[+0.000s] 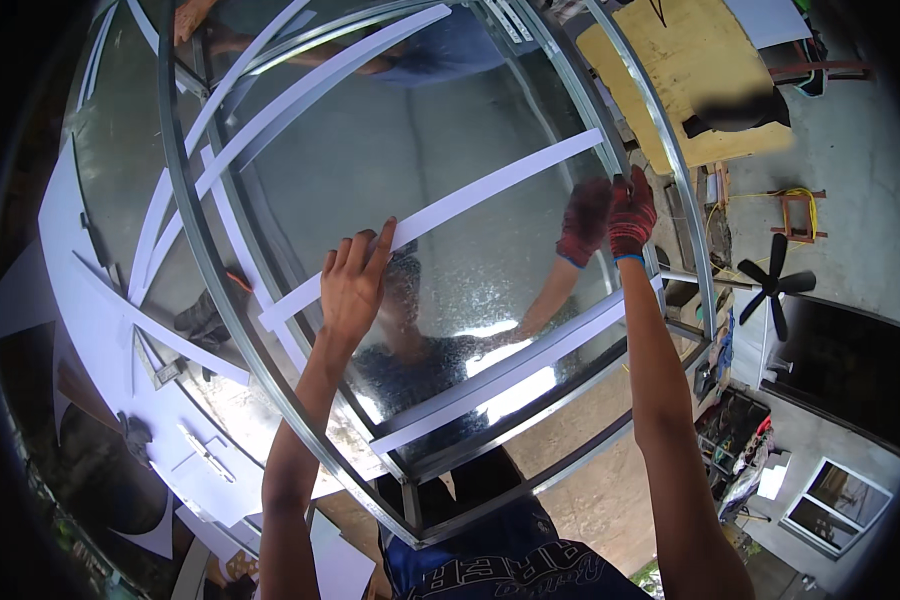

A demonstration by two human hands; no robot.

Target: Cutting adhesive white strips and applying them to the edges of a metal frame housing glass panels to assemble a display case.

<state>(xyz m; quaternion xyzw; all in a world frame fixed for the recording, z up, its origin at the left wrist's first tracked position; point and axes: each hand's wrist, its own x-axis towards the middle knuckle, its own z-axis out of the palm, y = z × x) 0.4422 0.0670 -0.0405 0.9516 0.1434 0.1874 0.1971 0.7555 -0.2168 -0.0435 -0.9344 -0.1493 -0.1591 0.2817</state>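
Note:
A long white strip [500,190] lies slantwise across a shiny metal sheet [450,130] inside a metal-tube frame [198,225]. My bare left hand [353,285] rests on this strip left of its middle, its fingers stretched out. At the frame's right rail, my right hand [630,215] wears a red knit glove; its fingers are bent close together, and what they hold, if anything, is hidden. The sheet mirrors the glove and my upper body. A second white strip [510,365] crosses the sheet nearer to me.
Curved white strips [320,100] stack toward the far left, over white sheets [80,230]. Another person's hand [192,18] is at the frame's far left corner. On the right are a yellow board [670,60], a black fan [775,278] and a crate of odds and ends [735,430].

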